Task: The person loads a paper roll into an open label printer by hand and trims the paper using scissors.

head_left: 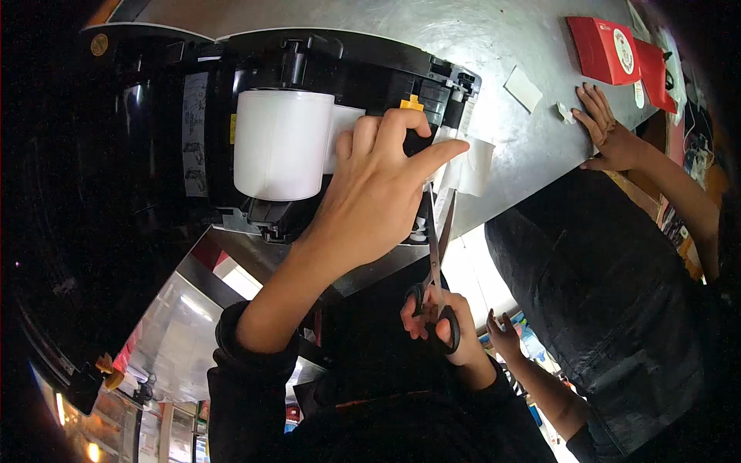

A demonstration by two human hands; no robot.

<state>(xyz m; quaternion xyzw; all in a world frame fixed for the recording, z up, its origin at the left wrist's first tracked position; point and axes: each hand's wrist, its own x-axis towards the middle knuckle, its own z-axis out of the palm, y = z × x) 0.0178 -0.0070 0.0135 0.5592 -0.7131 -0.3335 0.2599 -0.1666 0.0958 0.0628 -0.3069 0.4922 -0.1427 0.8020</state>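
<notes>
My right hand (451, 320) grips a pair of scissors (436, 266) by its black handles. The scissor blades are apart and point up toward a white paper strip (475, 171) at the right end of an opened black printer (370, 58). My left hand (374, 181) lies over the printer with its fingers curled. Its thumb rests across the strip, holding it; what the fingertips touch underneath is partly hidden. A thick white paper roll (282, 147) sits in the printer to the left of this hand, and a yellow tab (412, 103) shows just above the fingers.
The printer's raised black lid (154, 116) fills the left side. On the metal table (432, 38) lie a white paper piece (523, 89), a crumpled scrap (566, 113) and a red box (604, 50). Another person's hand (610, 135) rests on the right edge; their other hand (504, 336) hangs lower.
</notes>
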